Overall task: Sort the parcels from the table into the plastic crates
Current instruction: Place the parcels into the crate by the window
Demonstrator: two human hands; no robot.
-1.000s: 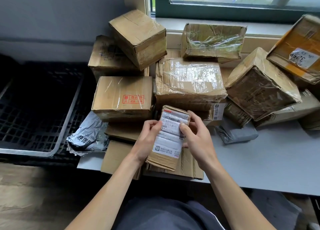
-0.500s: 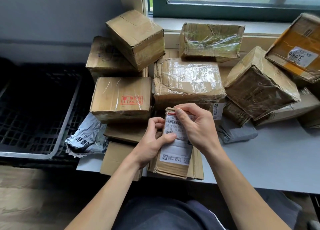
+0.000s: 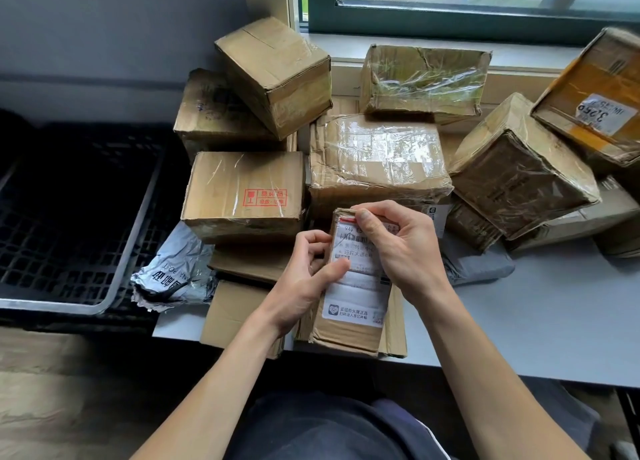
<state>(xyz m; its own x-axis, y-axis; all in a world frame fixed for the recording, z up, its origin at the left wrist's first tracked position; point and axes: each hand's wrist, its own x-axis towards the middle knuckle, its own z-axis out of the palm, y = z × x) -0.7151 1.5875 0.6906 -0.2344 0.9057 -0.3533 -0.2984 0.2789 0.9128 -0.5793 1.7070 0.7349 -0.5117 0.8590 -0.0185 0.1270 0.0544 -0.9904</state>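
Parcel: we judge the flat brown cardboard parcel light, stiff.
Fingers: our left hand and right hand pinch its top.

Left grip pinches parcel at left side, thumb on label. Right grip curls over parcel's top end. Parcel at tabletop near edge. Boxes piled behind. Black crate past left edge.

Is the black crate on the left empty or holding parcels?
Empty where visible: the crate shows only bare lattice floor; its left end is out of frame.
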